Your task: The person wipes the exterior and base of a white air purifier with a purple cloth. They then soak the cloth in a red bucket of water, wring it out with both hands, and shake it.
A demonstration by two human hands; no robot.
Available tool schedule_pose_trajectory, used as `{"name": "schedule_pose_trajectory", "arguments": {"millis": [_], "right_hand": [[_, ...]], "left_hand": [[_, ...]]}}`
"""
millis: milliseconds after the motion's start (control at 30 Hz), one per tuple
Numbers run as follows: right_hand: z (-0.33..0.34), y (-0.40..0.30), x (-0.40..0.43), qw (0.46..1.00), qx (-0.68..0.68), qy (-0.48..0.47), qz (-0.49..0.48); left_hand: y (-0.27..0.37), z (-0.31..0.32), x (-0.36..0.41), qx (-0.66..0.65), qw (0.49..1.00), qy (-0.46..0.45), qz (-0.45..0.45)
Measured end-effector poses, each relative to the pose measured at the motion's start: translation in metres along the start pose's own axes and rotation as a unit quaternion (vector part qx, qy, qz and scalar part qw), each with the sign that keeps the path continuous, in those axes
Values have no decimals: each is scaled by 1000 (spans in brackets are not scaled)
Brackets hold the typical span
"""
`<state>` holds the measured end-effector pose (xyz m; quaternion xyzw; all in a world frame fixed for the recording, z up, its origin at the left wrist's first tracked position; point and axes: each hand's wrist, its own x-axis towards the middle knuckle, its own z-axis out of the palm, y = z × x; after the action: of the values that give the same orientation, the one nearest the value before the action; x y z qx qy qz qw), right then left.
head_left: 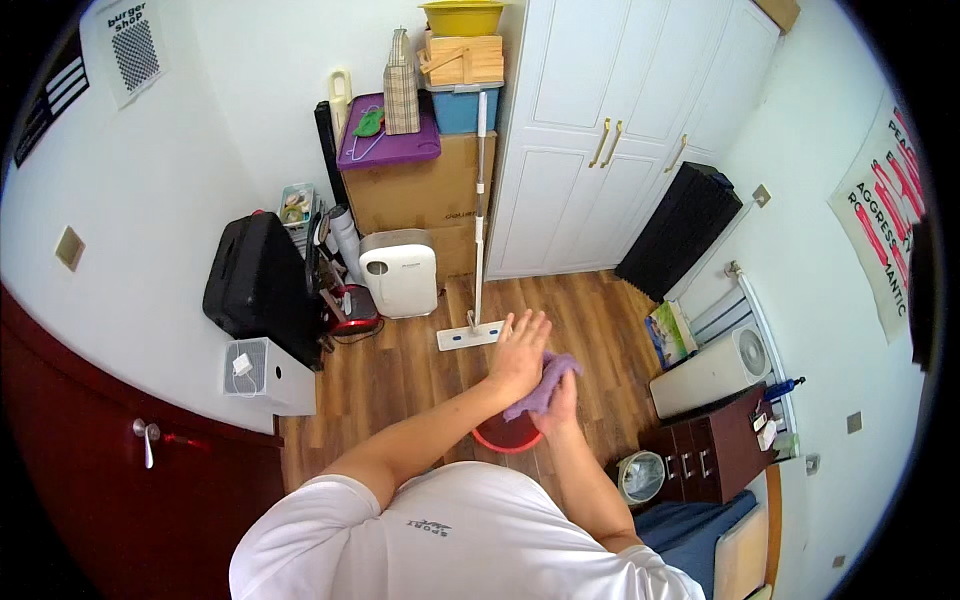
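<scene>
A crumpled purple cloth (551, 382) is between my two hands in front of my body. My right hand (561, 405) grips it from the lower right, with part of the fingers hidden by the cloth. My left hand (519, 356) lies with its palm side against the cloth, its fingers stretched out and not curled round it. Below the hands, a red basin (508, 448) stands on the wood floor, partly covered by my forearm and the cloth. A flat mop with a white head (454, 338) stands upright just beyond my left hand.
A white air purifier (401, 274) and a black suitcase (251, 274) stand to the left. White wardrobe doors (555, 202) rise ahead. At the right are a lined waste bin (642, 478), a dark drawer cabinet (720, 450) and a white appliance (697, 375). A dark red door (112, 495) is at the left.
</scene>
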<state>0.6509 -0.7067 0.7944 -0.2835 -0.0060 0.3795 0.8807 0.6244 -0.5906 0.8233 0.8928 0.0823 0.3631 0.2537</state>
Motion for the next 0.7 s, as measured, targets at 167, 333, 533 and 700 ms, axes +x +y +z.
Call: {"name": "schedule_pose_trajectory", "arguments": {"millis": [167,333,533,700], "right_hand": [[-4,21,14,972,-177,152,6],[5,21,-1,991,-85,96,24],[-34,18,11,1000,-6,-6,20],[13,15,7,999,15,-49,7]], "left_hand": [[-5,10,-21,127,963,-230,63],[-11,0,-27,119,976,-160,83],[13,-23,-13,-621,693,-32,-365],[1,-18,-31,-823,357,29,-441]]}}
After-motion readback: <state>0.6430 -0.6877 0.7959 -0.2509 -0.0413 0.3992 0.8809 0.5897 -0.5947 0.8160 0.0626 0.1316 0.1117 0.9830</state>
